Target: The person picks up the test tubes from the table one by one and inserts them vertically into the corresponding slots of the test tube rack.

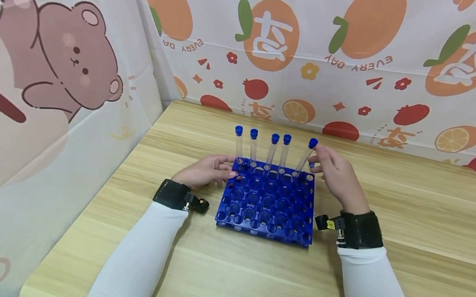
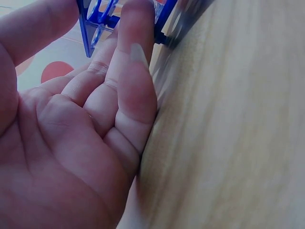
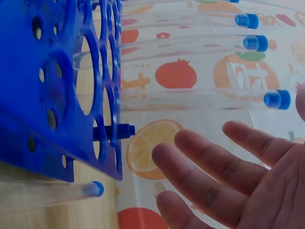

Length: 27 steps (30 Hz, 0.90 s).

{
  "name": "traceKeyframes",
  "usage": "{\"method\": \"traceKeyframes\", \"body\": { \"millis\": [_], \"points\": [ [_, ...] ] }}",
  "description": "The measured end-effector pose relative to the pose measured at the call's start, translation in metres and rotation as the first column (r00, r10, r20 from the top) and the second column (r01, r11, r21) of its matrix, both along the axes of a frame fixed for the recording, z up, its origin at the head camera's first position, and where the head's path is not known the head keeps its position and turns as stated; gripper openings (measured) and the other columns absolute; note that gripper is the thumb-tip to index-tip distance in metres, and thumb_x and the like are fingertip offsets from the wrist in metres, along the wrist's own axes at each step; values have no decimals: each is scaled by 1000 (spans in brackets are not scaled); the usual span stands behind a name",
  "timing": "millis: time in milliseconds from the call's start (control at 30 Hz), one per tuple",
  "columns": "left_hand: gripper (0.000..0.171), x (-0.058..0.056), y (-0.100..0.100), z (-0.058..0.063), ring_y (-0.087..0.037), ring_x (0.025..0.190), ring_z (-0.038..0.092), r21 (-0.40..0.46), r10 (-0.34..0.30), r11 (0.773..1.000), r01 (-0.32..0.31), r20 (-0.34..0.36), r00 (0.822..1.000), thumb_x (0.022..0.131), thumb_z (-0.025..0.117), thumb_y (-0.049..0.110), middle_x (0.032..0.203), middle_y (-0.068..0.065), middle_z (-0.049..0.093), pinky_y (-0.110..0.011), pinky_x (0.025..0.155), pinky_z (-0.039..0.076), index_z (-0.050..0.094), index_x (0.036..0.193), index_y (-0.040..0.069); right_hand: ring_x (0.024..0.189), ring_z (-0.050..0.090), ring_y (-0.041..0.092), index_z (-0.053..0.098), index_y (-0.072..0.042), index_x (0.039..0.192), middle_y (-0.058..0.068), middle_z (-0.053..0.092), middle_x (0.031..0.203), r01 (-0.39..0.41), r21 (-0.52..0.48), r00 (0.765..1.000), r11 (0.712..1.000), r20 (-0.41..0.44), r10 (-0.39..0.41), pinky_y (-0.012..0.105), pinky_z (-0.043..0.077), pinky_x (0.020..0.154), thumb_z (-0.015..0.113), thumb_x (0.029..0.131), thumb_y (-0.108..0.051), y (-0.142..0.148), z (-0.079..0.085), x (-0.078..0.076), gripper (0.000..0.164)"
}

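Observation:
A blue test tube rack (image 1: 267, 203) stands on the table, with several clear blue-capped test tubes upright along its far row. My left hand (image 1: 206, 170) grips the rack's far left corner, thumb on the top plate and fingers at the side; the left wrist view shows this rack edge (image 2: 86, 33) between them. Close to the cap of the rightmost test tube (image 1: 306, 157), which leans right, is my right hand (image 1: 336, 174). In the right wrist view its fingers (image 3: 205, 183) are spread and loosely extended, apart from that tube (image 3: 190, 99).
Another blue-capped tube (image 3: 52, 194) lies low beside the rack's right end; its cap (image 1: 311, 165) shows near my right fingers. The wooden table (image 1: 250, 277) meets a fruit-print cloth (image 1: 216, 28) behind, and a bear-print cloth (image 1: 67, 60) hangs at left.

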State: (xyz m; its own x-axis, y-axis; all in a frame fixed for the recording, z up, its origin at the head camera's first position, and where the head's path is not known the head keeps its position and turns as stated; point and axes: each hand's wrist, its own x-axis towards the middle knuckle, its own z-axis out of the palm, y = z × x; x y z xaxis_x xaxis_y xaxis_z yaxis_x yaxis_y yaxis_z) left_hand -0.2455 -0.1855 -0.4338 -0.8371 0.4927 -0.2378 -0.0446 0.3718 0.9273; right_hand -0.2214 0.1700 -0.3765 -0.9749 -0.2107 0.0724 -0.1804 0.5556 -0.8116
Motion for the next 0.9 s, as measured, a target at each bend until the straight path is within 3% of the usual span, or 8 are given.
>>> {"method": "traceKeyframes", "body": {
  "millis": [433,633,900],
  "points": [
    [59,1,1,2,-21,81,62,2,-1,1000,1,0,1000,98,62,26,115,-11,70,-30,72,51,39,149,10,98,69,33,56,-15,136,16,67,120,50,-15,999,999,13,-50,54,53,83,22,99,-66,11,1,-4,72],
    [59,1,-1,2,-19,85,64,2,-11,1000,11,-3,1000,99,61,26,117,-12,70,-31,74,52,37,149,9,96,70,34,54,-11,138,18,68,118,56,30,998,998,29,-57,52,52,85,25,100,-65,15,0,-5,71],
    [59,1,-1,1,-19,81,63,10,-19,1000,19,-8,1000,98,62,25,116,-12,70,-30,73,52,38,149,8,86,61,31,57,-11,136,19,62,107,-13,160,985,987,170,-15,35,50,70,39,106,-31,24,-21,-15,40]
  ]
}}
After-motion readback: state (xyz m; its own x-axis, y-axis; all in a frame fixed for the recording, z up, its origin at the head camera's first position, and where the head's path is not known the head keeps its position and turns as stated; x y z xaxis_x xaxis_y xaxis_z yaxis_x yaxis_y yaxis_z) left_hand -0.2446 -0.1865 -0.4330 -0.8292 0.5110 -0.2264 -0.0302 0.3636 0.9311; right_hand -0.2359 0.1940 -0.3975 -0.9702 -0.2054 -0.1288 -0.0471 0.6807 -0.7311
